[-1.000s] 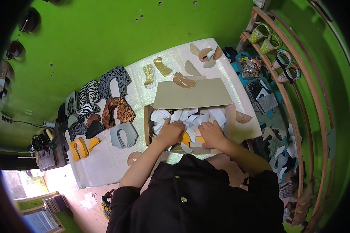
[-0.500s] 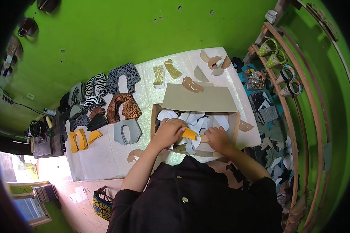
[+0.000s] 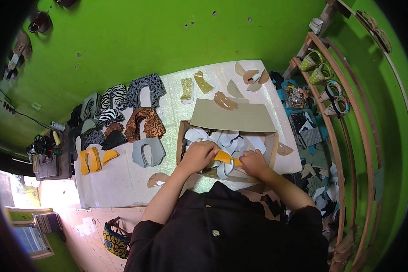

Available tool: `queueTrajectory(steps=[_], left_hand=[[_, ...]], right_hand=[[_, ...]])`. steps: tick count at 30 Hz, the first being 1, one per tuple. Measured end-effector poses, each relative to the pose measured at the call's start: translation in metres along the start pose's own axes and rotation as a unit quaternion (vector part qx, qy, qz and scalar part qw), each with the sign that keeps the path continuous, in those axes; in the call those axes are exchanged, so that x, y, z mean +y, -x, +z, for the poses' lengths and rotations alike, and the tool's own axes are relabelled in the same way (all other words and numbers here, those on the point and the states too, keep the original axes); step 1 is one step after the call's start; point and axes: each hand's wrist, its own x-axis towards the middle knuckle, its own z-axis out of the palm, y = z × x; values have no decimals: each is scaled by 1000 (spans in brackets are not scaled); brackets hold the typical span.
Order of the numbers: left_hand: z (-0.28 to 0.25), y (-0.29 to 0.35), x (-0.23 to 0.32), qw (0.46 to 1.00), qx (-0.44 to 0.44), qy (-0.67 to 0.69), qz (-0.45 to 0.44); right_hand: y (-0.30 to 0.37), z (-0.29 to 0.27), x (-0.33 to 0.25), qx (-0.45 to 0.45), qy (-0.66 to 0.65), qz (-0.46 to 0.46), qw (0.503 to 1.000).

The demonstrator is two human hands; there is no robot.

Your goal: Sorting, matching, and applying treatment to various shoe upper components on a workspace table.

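Observation:
A cardboard box (image 3: 274, 152) holding white and grey cut pieces (image 3: 231, 139) lies in front of me, its lid flap folded back (image 3: 233, 115). Above the near part of it, a curved yellow cut piece (image 3: 223, 156) stretches between my hands. My left hand (image 3: 200, 156) is closed on its left end, the fingertips pinching the edge. The other end is at the fingers of my right hand (image 3: 254, 162), which are closed on it. Beneath the yellow piece hangs a pale curved strip (image 3: 225, 170). The fingertips are partly hidden.
Stacks of patterned uppers (image 3: 144, 124), grey uppers (image 3: 148, 153) and yellow uppers (image 3: 90, 161) lie to the left on the white table (image 3: 118, 190). Gold pieces (image 3: 187, 89) and brown scraps (image 3: 224, 100) are beyond the box. A wooden rack (image 3: 334, 120) with sandals stands at right.
The yellow piece is turned and drawn out between both hands, its right end now at my right fingers. The view has shifted slightly.

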Motion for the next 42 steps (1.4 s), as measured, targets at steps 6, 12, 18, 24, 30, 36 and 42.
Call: queueTrajectory(steps=[6,12,18,24,30,36,42], left_hand=[[4,-3,2,999,3,38,-2],[6,-3,3,999,4,41,7],[3,5,6,995,37,53,-73],[14,4,4,972,67,150,-167],[20,2,-1,969,75,179,-156],[27,3,0,940,79,299,-143],[18,2,18,917,40,359,-170]], right_hand=[[2,-5,14,44,-43,17,998],[-5,2,1,162,12,29,986],[-2,-2,0,59,-53,5,997],[-12,20,7,13,-61,36,997],[6,-11,4,12,-115,26,993],[43,-78,-14,35,-474,102,874],[51,-99,-15,370,-318,-41,872]])
